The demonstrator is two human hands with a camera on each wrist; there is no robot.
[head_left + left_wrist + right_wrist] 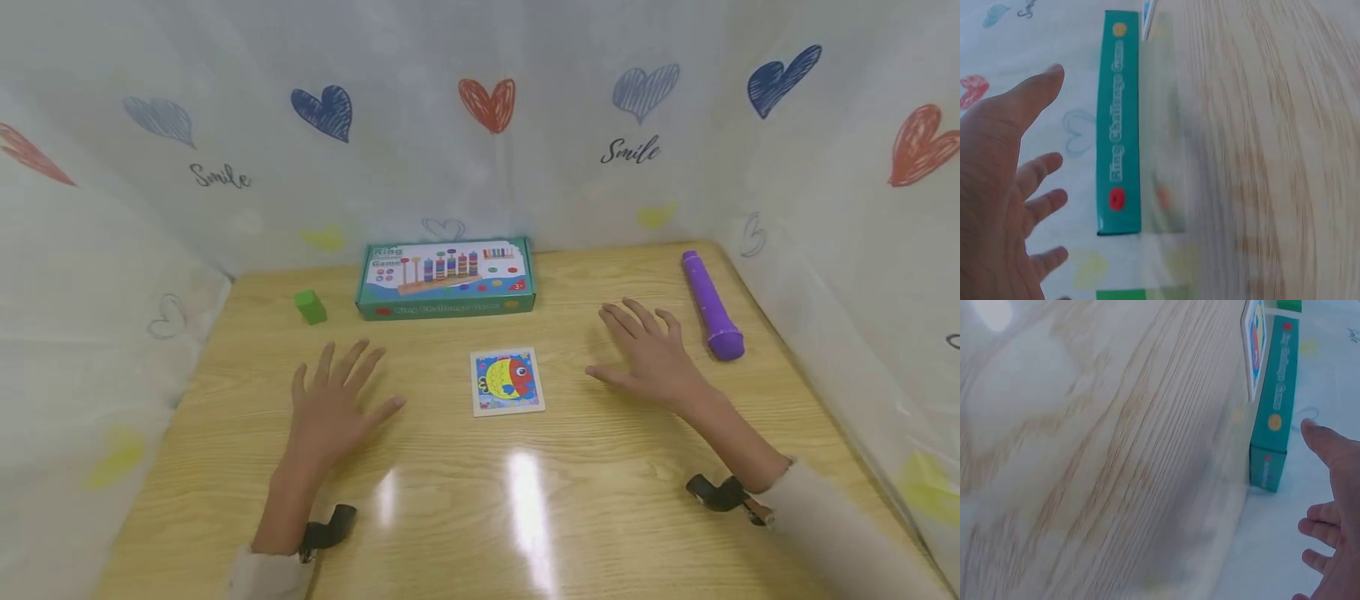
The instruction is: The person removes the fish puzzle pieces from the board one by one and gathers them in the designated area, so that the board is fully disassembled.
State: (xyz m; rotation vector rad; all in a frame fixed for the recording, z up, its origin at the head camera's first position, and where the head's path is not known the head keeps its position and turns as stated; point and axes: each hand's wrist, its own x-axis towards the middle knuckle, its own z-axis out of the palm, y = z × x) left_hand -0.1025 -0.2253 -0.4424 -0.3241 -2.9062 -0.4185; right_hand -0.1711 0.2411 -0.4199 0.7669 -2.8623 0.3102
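Observation:
Both hands are held over the wooden table with nothing in them. The left hand (330,412) has its fingers spread, nearest a green block (311,307) behind it. On the other side, the right hand (648,354) also has spread fingers, to the left of a purple toy microphone (712,307). Between the hands lies a square fish puzzle (507,382) with a pale border, a yellow body and a red head. Behind it stands a teal Ring Challenge Game box (446,279). The left wrist view shows the box's side (1118,125) beyond the left thumb.
The wood-grain table (450,500) reflects light near its front. A pale curtain (420,167) printed with hearts and "Smile" hangs behind the table and along both sides. Each wrist carries a black camera mount, one on the left (330,531) and one on the right (716,493).

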